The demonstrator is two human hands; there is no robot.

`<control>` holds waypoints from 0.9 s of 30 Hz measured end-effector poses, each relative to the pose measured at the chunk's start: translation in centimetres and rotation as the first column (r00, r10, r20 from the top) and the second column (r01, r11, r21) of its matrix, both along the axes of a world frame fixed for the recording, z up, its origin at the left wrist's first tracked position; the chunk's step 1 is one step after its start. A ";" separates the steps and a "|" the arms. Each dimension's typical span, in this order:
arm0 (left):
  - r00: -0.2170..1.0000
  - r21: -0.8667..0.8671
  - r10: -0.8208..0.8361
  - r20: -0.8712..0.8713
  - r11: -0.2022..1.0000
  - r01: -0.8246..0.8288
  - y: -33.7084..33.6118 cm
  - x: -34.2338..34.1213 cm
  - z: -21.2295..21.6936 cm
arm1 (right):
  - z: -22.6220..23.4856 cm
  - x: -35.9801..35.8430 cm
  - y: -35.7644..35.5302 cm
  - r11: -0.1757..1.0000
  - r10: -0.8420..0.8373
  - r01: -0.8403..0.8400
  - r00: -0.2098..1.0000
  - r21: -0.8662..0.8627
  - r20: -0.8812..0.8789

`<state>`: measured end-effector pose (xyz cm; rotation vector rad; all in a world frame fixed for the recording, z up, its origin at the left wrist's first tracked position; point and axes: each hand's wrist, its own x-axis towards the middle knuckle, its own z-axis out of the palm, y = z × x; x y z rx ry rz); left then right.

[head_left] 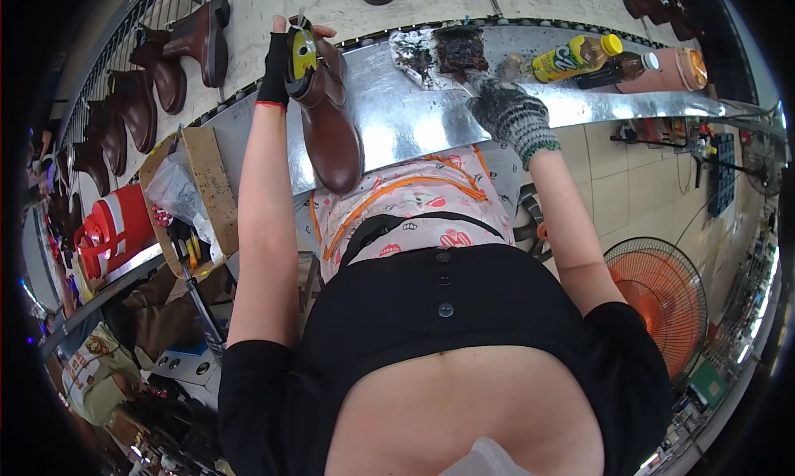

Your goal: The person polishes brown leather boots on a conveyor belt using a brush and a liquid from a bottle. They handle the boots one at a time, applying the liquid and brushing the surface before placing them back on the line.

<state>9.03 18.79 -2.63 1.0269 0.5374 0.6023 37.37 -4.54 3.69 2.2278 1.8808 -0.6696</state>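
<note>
My left hand [276, 74], in a black fingerless glove, grips a brown leather boot [333, 144] near its top. The boot's toe points toward me over the metal worktop's near edge. A yellow-green shoe last [303, 52] shows in the boot's opening. My right hand [507, 115], in a grey knit glove with dark smears, is closed beside a dark, stained block [461, 50]. Something thin sticks out from its fingers toward the block, but I cannot make out what it is. Under the block lies a white sheet [411, 60] smeared with black.
Right of the block lie a yellow-labelled bottle [577, 57], a dark bottle [617, 68] and a pinkish jar [667, 70]. More brown boots [199, 41] stand on the conveyor [273, 4]. At left are a cardboard box [214, 182] and red jug [116, 231]; an orange fan [658, 298] stands right.
</note>
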 end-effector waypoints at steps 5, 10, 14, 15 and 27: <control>0.993 0.205 0.114 0.013 0.972 -0.114 0.4 0.3 -0.4 | -2.1 0.1 -3.8 0.980 -0.178 0.191 0.965 0.055 -0.193; 0.898 0.190 -0.014 0.440 0.979 -0.078 -3.0 -1.5 4.1 | -0.9 -2.9 -4.8 0.704 -0.555 0.685 0.365 -0.188 -0.747; 0.698 0.175 0.125 0.705 0.923 -0.342 -6.6 -0.6 5.1 | -6.6 -1.8 -6.5 0.724 -0.262 0.682 0.136 -0.101 -0.955; 0.694 0.182 0.108 0.712 0.926 -0.331 -6.6 -0.5 5.0 | -6.6 -1.7 -6.5 0.748 -0.239 0.655 0.114 -0.108 -0.964; 0.761 0.239 -0.083 0.643 0.966 -0.096 -8.4 -0.1 8.3 | 7.9 -4.4 -0.1 0.666 0.481 -0.167 0.841 0.727 -0.248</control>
